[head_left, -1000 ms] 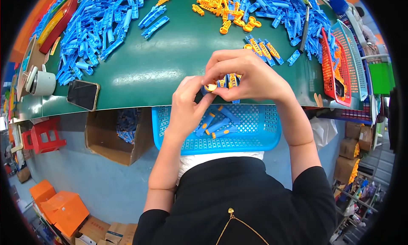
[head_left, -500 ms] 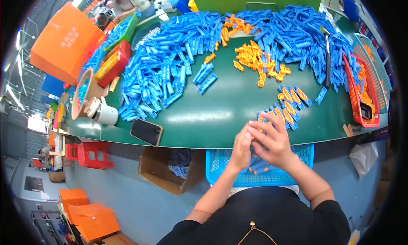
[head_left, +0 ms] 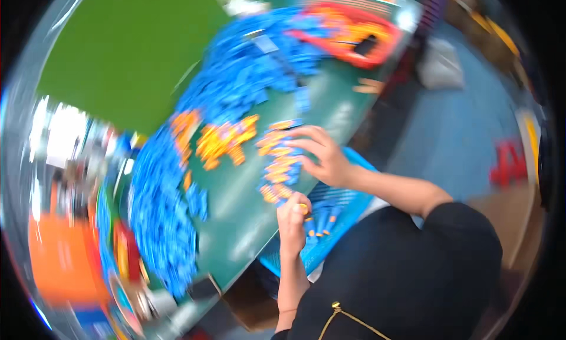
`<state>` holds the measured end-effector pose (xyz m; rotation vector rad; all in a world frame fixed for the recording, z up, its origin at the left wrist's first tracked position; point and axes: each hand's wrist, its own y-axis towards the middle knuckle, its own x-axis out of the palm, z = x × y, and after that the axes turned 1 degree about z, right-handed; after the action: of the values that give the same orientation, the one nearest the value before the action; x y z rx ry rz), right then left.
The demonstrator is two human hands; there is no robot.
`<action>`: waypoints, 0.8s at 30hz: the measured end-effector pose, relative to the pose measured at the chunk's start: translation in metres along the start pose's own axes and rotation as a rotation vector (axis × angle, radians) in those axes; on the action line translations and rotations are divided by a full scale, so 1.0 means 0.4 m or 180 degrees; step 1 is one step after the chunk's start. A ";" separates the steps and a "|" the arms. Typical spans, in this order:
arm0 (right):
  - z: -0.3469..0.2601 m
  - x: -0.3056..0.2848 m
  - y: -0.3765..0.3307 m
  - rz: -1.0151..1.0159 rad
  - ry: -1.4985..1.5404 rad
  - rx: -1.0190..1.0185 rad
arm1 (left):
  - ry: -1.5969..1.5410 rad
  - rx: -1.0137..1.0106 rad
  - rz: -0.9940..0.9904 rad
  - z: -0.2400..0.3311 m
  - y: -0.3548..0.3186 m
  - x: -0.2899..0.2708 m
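My left hand (head_left: pixel 291 225) is closed at the table's front edge, and a small orange plastic piece (head_left: pixel 303 208) shows at its thumb; the rest of what it grips is hidden. My right hand (head_left: pixel 327 159) reaches over the table with fingers stretched apart, beside a row of blue pieces with orange spiral inserts (head_left: pixel 282 166). Whether its fingertips touch the row is blurred. Under my hands, a light-blue basket (head_left: pixel 356 158) holds several blue pieces with orange ends (head_left: pixel 321 219). Loose orange spiral parts (head_left: pixel 221 141) lie in a pile beyond the row.
Heaps of blue plastic pieces (head_left: pixel 156 204) cover the far side of the green table (head_left: pixel 242 222). A red basket (head_left: pixel 372 60) with orange parts stands at the far right end, and a dark-handled tool (head_left: pixel 282 62) lies on the heap. A phone (head_left: pixel 204 287) rests near the front edge.
The whole view has turned, so the table now runs diagonally. My hands, together before, are apart: the right has gone out to the row, the left stays near the edge with an orange piece showing.
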<state>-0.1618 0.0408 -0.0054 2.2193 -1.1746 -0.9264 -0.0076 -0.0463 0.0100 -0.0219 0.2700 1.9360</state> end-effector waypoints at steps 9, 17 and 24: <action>-0.142 -0.081 0.115 0.1036 0.0896 -0.1154 | 0.3368 0.0367 -0.1589 0.005 -0.004 0.092; -0.347 -0.174 0.023 0.0418 0.1721 -0.1946 | 0.3627 0.0424 -0.2083 -0.005 0.043 0.252; -0.356 -0.232 -0.057 0.0836 0.2063 -0.2538 | 0.3072 0.1154 -0.1879 -0.077 0.074 0.424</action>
<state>-0.0820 0.1432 0.1066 1.4796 -0.6066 -0.3921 -0.1020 0.0927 -0.0392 -0.7234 1.1098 1.1424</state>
